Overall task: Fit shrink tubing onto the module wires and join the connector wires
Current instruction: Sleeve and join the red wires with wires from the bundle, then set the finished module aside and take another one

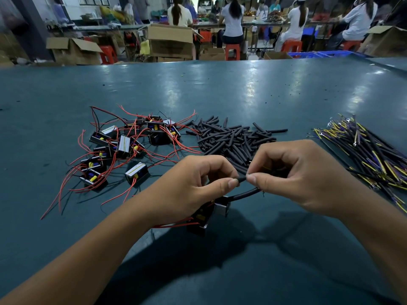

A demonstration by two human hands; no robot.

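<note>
Two hands meet over a big green table (220,89). Far behind it, people sit on red stools (232,50) near brown boxes (170,41). On the right of the table lies a heap of black, yellow and purple wires (372,155). On the left lies a pile of little black modules (123,146) with long red wires. Between them sits a pile of short black tubes (233,137). The left hand (193,186) pinches a black tube (241,178) with thumb and finger. The right hand (295,172) pinches a thin wire right at that tube's end, so the fingertips almost touch. One module (199,219) hangs under the left hand, with another black tube (246,194) sticking out from it.
</note>
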